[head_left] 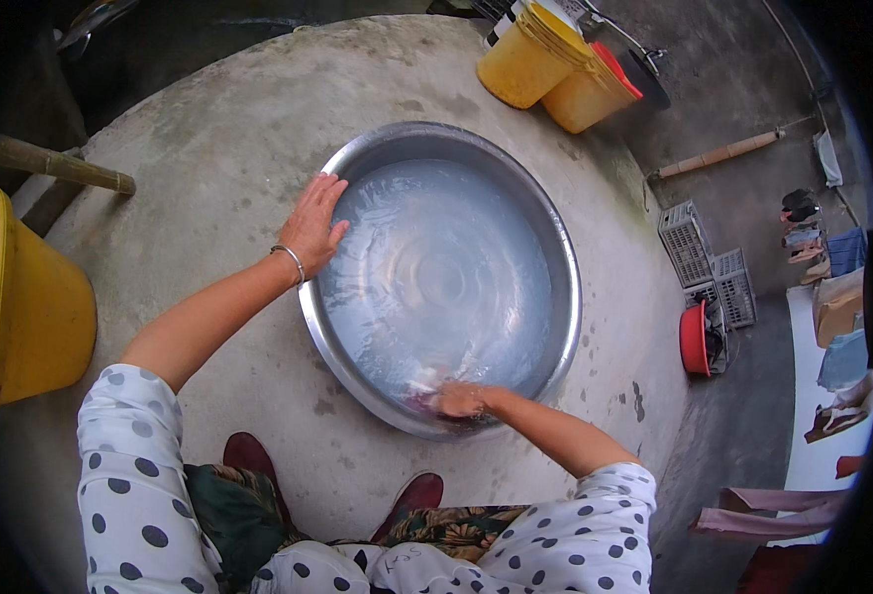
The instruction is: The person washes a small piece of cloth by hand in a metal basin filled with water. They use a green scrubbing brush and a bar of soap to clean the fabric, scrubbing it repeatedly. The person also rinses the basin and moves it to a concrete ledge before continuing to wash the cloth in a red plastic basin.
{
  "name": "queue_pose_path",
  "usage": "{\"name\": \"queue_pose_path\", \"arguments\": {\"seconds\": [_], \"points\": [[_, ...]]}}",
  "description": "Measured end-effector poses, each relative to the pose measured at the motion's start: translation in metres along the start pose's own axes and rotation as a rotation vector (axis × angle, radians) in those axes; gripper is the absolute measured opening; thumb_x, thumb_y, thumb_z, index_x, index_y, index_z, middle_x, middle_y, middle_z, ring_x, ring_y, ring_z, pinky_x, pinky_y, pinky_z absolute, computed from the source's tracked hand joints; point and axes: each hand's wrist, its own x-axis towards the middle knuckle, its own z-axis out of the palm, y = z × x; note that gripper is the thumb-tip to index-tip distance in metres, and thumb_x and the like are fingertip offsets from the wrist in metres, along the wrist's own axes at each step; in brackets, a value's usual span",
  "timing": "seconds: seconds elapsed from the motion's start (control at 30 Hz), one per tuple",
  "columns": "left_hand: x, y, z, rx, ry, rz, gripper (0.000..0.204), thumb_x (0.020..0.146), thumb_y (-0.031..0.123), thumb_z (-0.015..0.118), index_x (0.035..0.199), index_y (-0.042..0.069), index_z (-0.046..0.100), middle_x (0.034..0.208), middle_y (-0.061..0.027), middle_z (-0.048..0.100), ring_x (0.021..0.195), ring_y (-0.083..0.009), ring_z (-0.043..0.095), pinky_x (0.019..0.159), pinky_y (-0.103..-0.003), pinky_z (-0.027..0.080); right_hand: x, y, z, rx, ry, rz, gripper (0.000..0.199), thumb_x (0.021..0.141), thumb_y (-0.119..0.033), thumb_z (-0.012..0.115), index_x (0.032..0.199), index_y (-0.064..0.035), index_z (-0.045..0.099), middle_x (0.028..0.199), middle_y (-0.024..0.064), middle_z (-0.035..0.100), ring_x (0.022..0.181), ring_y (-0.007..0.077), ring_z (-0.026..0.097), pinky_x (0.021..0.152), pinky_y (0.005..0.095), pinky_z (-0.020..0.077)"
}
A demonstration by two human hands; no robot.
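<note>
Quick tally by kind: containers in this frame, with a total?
Metal basin: 1
Yellow buckets: 3 (left edge, two at top)
Red tub: 1
Grey crates: 2
Total: 7

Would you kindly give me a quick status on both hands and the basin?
Left hand flat on metal basin rim. Right hand in the water, maybe rubbing something. Nothing in the way.

packages: 0 | labels: 0 | signs: 0 | screens: 0 (none visible)
</note>
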Motion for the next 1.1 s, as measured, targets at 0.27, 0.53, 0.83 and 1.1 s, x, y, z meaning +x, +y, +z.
{"name": "queue_pose_path", "arguments": {"seconds": [0.27,0.53,0.83,1.1], "points": [[0.005,0.005,0.001,-0.076,0.015,-0.027,0.051,0.077,0.012,0.056,0.124,0.005,0.036,0.131,-0.015,0.034,0.126,-0.0297,0.025,0.104,-0.037,0.023,0.101,-0.055,-0.052,-0.205,0.772,-0.258,0.061,0.085,-0.028,0.04,0.138,-0.0152,0.012,0.139,0.0228,0.011,0.127,0.0392,0.017,0.099,0.0505,0.0192],[0.011,0.014,-0.003,-0.079,-0.029,-0.026,0.053,0.076,0.011,0.057,0.125,0.006,0.036,0.131,-0.0144,0.035,0.127,-0.0294,0.025,0.103,-0.037,0.023,0.173,0.001,-0.192,-0.269,1.245,-0.196,0.047,0.084,-0.027,0.039,0.13,-0.0214,0.034,0.137,0.0153,0.026,0.125,0.0353,0.026,0.102,0.0428,0.0224],[0.01,0.011,-0.002,-0.087,-0.025,-0.033,0.053,0.075,0.008,0.057,0.124,0.007,0.037,0.131,-0.014,0.035,0.127,-0.0287,0.025,0.103,-0.037,0.023,0.149,0.139,-0.208,0.138,1.326,0.293,0.05,0.084,-0.036,0.041,0.131,-0.0246,0.032,0.134,0.0142,0.031,0.121,0.0367,0.031,0.102,0.0493,0.0145],[0.01,0.015,-0.002,-0.074,-0.021,-0.025,0.052,0.075,0.007,0.057,0.123,0.004,0.037,0.131,-0.0142,0.033,0.127,-0.028,0.024,0.104,-0.035,0.023,0.099,0.119,-0.07,-0.296,1.0,0.358,0.087,0.07,-0.019,0.06,0.138,-0.0257,0.005,0.142,0.0201,0.0,0.131,0.0367,0.007,0.105,0.0475,0.0038]]}}
